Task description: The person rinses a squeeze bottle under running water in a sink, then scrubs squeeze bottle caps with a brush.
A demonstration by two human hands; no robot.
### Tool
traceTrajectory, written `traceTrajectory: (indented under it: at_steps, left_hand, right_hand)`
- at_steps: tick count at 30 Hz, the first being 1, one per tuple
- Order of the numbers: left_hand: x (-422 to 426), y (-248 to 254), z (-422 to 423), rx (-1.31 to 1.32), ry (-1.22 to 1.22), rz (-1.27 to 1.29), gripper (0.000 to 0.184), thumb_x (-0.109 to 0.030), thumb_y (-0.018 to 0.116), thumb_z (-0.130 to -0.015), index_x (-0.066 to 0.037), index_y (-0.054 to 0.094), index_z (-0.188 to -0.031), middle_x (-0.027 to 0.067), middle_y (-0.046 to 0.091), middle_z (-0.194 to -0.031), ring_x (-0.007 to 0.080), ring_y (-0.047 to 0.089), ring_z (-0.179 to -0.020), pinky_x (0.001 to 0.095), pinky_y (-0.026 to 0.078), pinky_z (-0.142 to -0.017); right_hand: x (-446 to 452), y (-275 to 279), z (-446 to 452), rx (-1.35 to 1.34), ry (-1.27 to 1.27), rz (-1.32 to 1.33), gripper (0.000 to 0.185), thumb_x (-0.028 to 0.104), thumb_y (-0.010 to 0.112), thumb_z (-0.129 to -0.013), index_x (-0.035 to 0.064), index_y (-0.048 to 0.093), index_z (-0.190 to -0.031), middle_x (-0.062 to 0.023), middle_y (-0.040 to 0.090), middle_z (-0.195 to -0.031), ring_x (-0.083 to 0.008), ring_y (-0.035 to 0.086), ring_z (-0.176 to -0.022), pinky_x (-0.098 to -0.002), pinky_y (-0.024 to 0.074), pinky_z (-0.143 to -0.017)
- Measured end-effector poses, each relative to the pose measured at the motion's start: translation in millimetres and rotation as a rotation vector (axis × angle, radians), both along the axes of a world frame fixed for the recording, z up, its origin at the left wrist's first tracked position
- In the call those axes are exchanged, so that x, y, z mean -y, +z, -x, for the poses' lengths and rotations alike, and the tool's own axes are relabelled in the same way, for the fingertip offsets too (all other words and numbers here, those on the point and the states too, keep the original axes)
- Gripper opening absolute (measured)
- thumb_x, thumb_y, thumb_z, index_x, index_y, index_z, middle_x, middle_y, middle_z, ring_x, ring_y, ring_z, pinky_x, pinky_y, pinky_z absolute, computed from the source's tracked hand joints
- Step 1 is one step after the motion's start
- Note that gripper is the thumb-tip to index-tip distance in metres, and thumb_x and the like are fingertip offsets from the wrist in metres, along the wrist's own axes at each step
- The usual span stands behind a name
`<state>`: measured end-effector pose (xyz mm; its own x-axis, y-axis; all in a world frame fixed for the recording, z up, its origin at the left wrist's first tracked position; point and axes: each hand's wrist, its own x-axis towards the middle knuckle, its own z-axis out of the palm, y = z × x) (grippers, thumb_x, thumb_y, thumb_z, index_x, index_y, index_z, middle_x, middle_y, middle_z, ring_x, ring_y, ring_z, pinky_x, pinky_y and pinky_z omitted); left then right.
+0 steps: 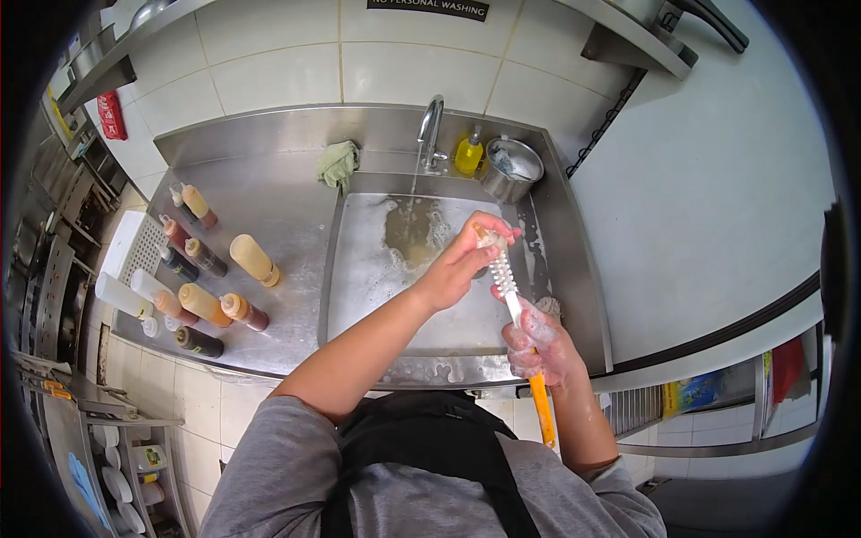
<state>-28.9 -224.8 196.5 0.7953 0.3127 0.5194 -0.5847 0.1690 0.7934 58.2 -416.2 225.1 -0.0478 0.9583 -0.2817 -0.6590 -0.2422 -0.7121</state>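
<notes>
In the head view, my right hand (542,342), wet with suds, is wrapped round a long brush (543,405) with an orange handle and a white bristled head. My left hand (462,262) is closed at the tip of the bristles, with a small pale piece between its fingers that I cannot make out clearly. Both hands are above the right side of the sink (395,336), which holds soapy water. A thin stream runs from the tap (432,125) into the sink.
Several sauce bottles (254,260) stand on the steel counter (278,206) to the left. A green cloth (338,165) lies behind the sink's left corner. Yellow soap (468,153) and a metal pot (512,170) are at the back right. A white surface (700,206) extends rightward.
</notes>
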Motion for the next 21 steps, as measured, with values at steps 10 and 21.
traceTrajectory:
  at_steps: [10, 21]
  left_hand:
    - [-4.6, 7.5, 2.2, 0.019, -0.005, -0.004, 0.025, -0.011, 0.041, -0.089, -0.007, 0.041, -0.114, 0.0087, 0.046, -0.109, 0.0256, 0.041, -0.124, 0.0386, 0.028, -0.104]
    - [-7.6, 2.4, 3.3, -0.073, 0.046, -0.144, 0.041, -0.037, 0.034, -0.099, -0.007, 0.033, -0.128, 0.0105, 0.045, -0.121, 0.0239, 0.037, -0.129, 0.0373, 0.028, -0.104]
  right_hand:
    - [-4.1, -0.5, 1.1, -0.057, 0.055, -0.016, 0.053, 0.040, 0.052, -0.092, 0.0176, 0.036, -0.137, 0.0039, 0.039, -0.067, -0.0033, 0.029, -0.044, -0.0187, 0.0256, -0.037]
    - [-13.1, -6.3, 3.5, 0.626, -0.197, 0.033, 0.046, 0.026, 0.050, -0.095, 0.0175, 0.037, -0.139, 0.0011, 0.042, -0.070, -0.0065, 0.032, -0.048, -0.0210, 0.0287, -0.041]
